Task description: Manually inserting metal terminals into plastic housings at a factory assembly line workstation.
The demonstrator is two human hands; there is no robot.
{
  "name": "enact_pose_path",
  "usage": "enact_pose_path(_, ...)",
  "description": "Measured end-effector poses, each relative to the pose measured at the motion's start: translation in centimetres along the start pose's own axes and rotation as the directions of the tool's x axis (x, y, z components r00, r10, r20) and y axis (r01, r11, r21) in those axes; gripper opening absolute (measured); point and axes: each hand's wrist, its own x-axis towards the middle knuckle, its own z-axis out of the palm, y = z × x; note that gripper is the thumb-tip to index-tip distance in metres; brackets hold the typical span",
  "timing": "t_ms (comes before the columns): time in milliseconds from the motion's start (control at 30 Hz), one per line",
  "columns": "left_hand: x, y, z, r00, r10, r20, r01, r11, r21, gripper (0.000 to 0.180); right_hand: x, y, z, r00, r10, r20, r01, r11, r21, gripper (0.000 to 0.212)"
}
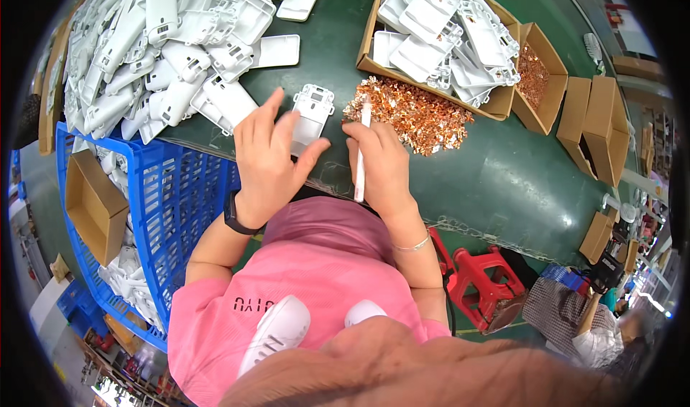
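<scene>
My left hand (269,159) has its fingers spread, just left of a single white plastic housing (314,110) lying at the green table's near edge. Part of that housing is hidden behind the hand. In my right hand (384,164) is a slim white pen-like stick (362,152), held upright; its exact kind is unclear. Beyond the right hand, a loose heap of small copper-coloured metal pieces (413,116) covers the table. To the left rises a large pile of similar white housings (176,55).
A cardboard box (507,105) of white housings stands behind the copper heap. Right of it are a smaller box (557,84) of copper pieces and other cartons (596,130). A blue crate (194,191) stands at my left, a red stool (489,285) at lower right. Another person (575,321) sits farther right.
</scene>
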Motion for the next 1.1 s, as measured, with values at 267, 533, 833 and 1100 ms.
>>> enact_pose_path(267, 2.3, 0.0, 1.4, 0.987, -0.056, 0.151, 0.078, 0.987, -0.138, 0.072, -2.1, 1.0, -1.6, 0.979, -0.007, -0.202, 0.008, 1.000, 0.004, 0.033)
enact_pose_path(533, 1.7, -0.4, 0.7, 0.896, -0.347, 0.278, 0.443, 0.756, -0.482, 0.041, -1.7, -0.2, -1.4, 0.968, 0.167, -0.190, -0.155, 0.985, 0.074, 0.030)
enact_pose_path(833, 1.6, 0.5, -0.2, 0.643, -0.380, 0.665, 0.705, -0.046, -0.708, 0.032, -0.8, -0.6, -0.1, 0.980, 0.162, -0.118, -0.174, 0.979, -0.103, 0.026)
enact_pose_path(1100, 1.9, 1.1, 0.6, 0.622, -0.323, 0.713, 0.743, -0.045, -0.668, 0.031, -1.4, -0.9, -0.3, 0.992, 0.124, -0.013, -0.124, 0.977, -0.176, 0.029)
